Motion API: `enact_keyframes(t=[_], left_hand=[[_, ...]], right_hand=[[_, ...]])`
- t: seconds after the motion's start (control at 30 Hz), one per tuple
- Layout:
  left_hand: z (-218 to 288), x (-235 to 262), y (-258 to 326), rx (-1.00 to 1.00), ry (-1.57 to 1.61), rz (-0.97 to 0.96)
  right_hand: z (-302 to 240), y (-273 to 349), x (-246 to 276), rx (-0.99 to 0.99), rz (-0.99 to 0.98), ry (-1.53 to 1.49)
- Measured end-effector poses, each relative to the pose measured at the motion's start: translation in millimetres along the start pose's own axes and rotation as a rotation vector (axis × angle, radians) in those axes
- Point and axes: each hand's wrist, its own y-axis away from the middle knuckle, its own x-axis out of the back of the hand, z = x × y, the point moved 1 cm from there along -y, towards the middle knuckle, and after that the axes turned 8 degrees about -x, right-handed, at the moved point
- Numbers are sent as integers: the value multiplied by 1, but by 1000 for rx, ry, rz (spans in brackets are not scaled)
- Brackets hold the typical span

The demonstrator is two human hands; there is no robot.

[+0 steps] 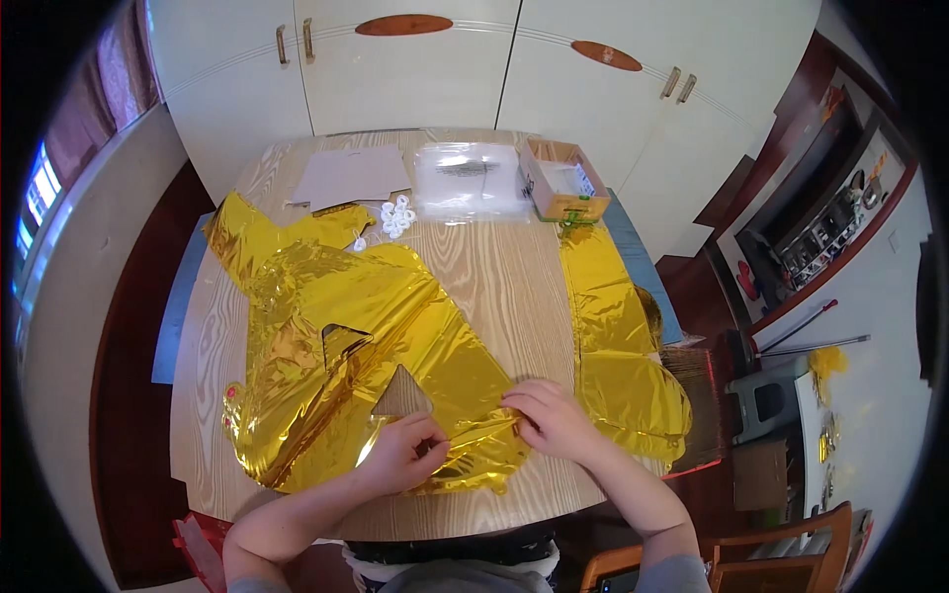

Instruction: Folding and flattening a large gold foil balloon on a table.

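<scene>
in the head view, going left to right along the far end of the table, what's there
brown cardboard sheet → small white rings → clear plastic bag → open cardboard box

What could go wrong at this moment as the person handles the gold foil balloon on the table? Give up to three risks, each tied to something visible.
1. Both the left hand and right hand press the creased gold foil balloon; thin foil may tear at a fold.
2. A second foil balloon droops over the wooden table edge and might slide off.
3. The small white pieces lie loose beside the foil and could be swept away.
</scene>
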Motion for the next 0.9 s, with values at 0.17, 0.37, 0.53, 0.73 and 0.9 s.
enact_keyframes(t=[0.17, 0.37, 0.53, 0.73, 0.9], left_hand=[[1, 1, 1, -4, -24, 12], [3, 2, 0, 43, 56, 59], [0, 5, -1, 19, 39, 114], [19, 32, -11, 37, -183, 279], [10, 80, -22, 48, -378, 405]], right_hand=[[1, -1, 4, -14, 59, -18], [6, 5, -4, -193, 148, -20], [-14, -4, 6, -99, 288, 50], [-7, -1, 3, 120, 94, 231], [-4, -5, 1, 255, 4, 106]])
